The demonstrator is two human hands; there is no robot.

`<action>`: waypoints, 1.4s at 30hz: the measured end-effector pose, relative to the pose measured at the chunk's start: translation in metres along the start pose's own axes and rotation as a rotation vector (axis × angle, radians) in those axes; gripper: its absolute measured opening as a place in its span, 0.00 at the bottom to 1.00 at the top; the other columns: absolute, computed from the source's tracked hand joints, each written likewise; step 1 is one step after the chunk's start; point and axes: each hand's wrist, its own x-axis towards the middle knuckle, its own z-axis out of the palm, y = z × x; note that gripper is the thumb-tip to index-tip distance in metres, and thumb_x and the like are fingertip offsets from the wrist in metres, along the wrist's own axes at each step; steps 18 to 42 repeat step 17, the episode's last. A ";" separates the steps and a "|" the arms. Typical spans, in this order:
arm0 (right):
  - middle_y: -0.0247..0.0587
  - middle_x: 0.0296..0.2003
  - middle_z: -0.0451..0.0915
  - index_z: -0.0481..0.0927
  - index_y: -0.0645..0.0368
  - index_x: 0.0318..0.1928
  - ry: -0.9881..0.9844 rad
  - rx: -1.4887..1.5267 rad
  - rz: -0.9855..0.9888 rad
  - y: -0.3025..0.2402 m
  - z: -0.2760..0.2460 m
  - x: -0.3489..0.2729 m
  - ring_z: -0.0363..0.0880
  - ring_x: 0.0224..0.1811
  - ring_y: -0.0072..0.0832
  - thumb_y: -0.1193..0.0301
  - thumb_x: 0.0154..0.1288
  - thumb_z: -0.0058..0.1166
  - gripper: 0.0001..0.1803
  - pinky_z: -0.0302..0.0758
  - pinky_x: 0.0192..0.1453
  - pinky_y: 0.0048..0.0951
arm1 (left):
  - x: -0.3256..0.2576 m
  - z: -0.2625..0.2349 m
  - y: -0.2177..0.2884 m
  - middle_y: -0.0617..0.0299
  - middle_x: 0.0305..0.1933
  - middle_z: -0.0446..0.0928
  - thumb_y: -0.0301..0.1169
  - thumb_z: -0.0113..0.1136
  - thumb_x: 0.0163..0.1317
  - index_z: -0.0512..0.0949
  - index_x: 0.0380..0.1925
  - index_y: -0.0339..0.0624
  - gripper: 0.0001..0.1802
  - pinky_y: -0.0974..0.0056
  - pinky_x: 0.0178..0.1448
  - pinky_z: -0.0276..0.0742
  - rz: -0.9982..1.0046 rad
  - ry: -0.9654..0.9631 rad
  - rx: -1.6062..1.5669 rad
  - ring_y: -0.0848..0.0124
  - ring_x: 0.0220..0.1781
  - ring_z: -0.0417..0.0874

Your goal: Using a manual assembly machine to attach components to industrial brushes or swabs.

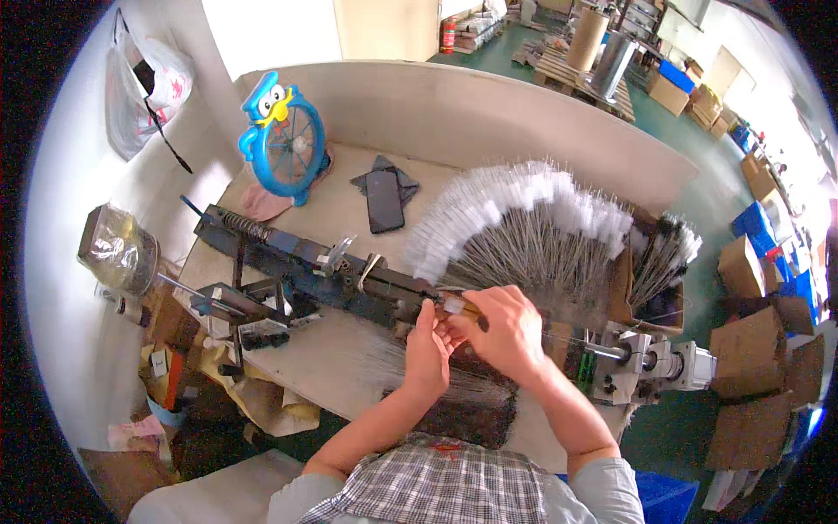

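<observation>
My left hand [428, 351] and my right hand [511, 330] meet at the right part of a long dark metal machine [305, 266] that runs across the table. The left fingers are curled together close to a small white piece [453, 305]; whether they grip it is hidden. My right hand is closed around something brownish-yellow next to that piece, too small and covered to name. Beyond my hands fans a large pile of thin wire-stemmed brushes [532, 223] with white bristle ends. Loose thin wires [384, 354] lie just left of my left wrist.
A blue duck-shaped fan [284, 140] and a black phone [384, 201] on a grey cloth stand behind the machine. At right are a motor unit with a shaft [650, 360] and a box of dark-tipped brushes [659, 271]. A low partition [489, 100] edges the table; cardboard boxes [746, 358] stand beyond.
</observation>
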 end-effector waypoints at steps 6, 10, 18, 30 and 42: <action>0.31 0.36 0.78 0.80 0.55 0.37 0.124 -0.168 -0.049 0.003 0.014 -0.008 0.74 0.43 0.31 0.63 0.47 0.60 0.16 0.69 0.43 0.34 | -0.004 -0.001 -0.003 0.63 0.41 0.76 0.42 0.45 0.66 0.72 0.40 0.43 0.15 0.63 0.51 0.70 0.013 -0.005 -0.106 0.70 0.44 0.77; 0.28 0.35 0.78 0.80 0.49 0.38 0.143 -0.140 -0.179 0.010 0.005 -0.009 0.73 0.43 0.30 0.65 0.47 0.59 0.14 0.68 0.44 0.33 | -0.001 0.004 -0.008 0.62 0.37 0.75 0.30 0.49 0.63 0.73 0.38 0.38 0.08 0.67 0.46 0.73 0.073 0.017 -0.107 0.73 0.40 0.77; 0.28 0.37 0.77 0.81 0.47 0.39 0.085 -0.101 -0.207 0.023 -0.001 -0.013 0.73 0.44 0.30 0.68 0.46 0.60 0.15 0.69 0.46 0.34 | -0.003 0.010 -0.005 0.64 0.34 0.75 0.28 0.51 0.62 0.73 0.36 0.39 0.06 0.66 0.47 0.74 0.145 0.044 -0.027 0.75 0.37 0.77; 0.28 0.37 0.77 0.81 0.47 0.39 0.085 -0.101 -0.207 0.023 -0.001 -0.013 0.73 0.44 0.30 0.68 0.46 0.60 0.15 0.69 0.46 0.34 | -0.003 0.010 -0.005 0.64 0.34 0.75 0.28 0.51 0.62 0.73 0.36 0.39 0.06 0.66 0.47 0.74 0.145 0.044 -0.027 0.75 0.37 0.77; 0.28 0.37 0.77 0.81 0.47 0.39 0.085 -0.101 -0.207 0.023 -0.001 -0.013 0.73 0.44 0.30 0.68 0.46 0.60 0.15 0.69 0.46 0.34 | -0.003 0.010 -0.005 0.64 0.34 0.75 0.28 0.51 0.62 0.73 0.36 0.39 0.06 0.66 0.47 0.74 0.145 0.044 -0.027 0.75 0.37 0.77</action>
